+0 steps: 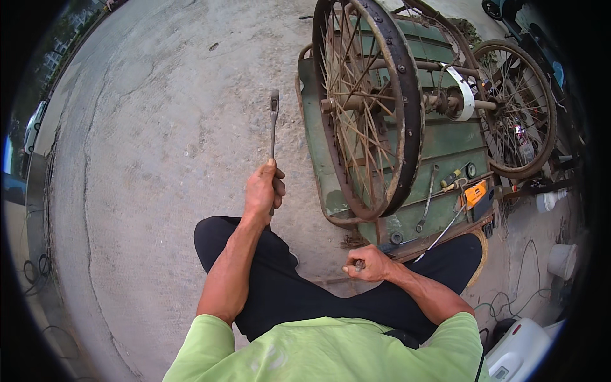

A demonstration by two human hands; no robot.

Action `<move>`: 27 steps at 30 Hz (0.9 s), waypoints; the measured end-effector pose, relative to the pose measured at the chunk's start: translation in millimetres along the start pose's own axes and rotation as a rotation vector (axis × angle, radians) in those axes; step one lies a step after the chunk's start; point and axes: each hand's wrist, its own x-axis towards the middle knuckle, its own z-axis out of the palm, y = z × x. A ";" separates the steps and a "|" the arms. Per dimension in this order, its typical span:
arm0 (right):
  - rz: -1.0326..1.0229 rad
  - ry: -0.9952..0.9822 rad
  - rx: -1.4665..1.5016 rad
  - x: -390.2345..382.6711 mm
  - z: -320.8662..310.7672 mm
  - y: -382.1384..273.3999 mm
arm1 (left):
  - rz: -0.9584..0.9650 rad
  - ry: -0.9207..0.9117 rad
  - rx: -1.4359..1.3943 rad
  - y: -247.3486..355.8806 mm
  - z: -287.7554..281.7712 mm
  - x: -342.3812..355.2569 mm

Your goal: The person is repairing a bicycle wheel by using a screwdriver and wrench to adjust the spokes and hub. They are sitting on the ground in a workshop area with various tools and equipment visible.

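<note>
My left hand (259, 194) is closed round the handle of a long steel bar wrench (273, 127), held upright over the pavement. Its jointed-looking head points away from me. In front of my lap, my right hand (370, 263) is a fist around a small dark round metal piece (360, 264); only its end shows, so its kind is unclear. Ahead and to the right stands a rusty spoked wheel (407, 121) without a tyre, on an axle (347, 104) fixed to a green cart (439, 143). Neither hand touches the wheel.
On the green panel lie a combination wrench (428, 198), a metal ring (396, 237) and an orange-and-black power tool (476, 196). A second spoked wheel (515, 108) with a tyre stands at the far right. White buckets (563, 261) and cables (519, 305) are on the right-hand ground.
</note>
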 end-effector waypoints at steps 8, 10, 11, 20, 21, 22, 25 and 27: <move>-0.007 0.100 0.095 6.3 -9.7 35.3 | -0.095 0.020 0.070 -18.3 38.2 25.9; 0.007 0.093 0.112 2.6 -14.5 38.1 | -0.090 0.030 0.097 -28.9 47.7 35.9; 0.019 0.079 0.121 1.4 -17.8 39.7 | -0.084 0.036 0.113 -28.6 54.1 38.4; 0.003 0.062 0.278 -11.2 -43.2 41.8 | -0.136 0.037 0.356 -56.9 90.8 58.1; 0.013 0.059 0.320 -12.0 -47.5 40.0 | -0.093 -0.039 0.280 -66.6 87.4 62.7; 0.019 0.082 0.359 -12.6 -51.2 39.9 | -0.144 -0.026 0.253 -66.7 96.0 64.7; 0.025 0.155 0.451 -12.3 -59.8 41.9 | -0.277 -0.015 0.184 -66.4 113.4 74.5; 0.011 0.214 0.476 -10.5 -64.5 44.1 | -0.300 -0.001 0.055 -75.2 113.5 84.7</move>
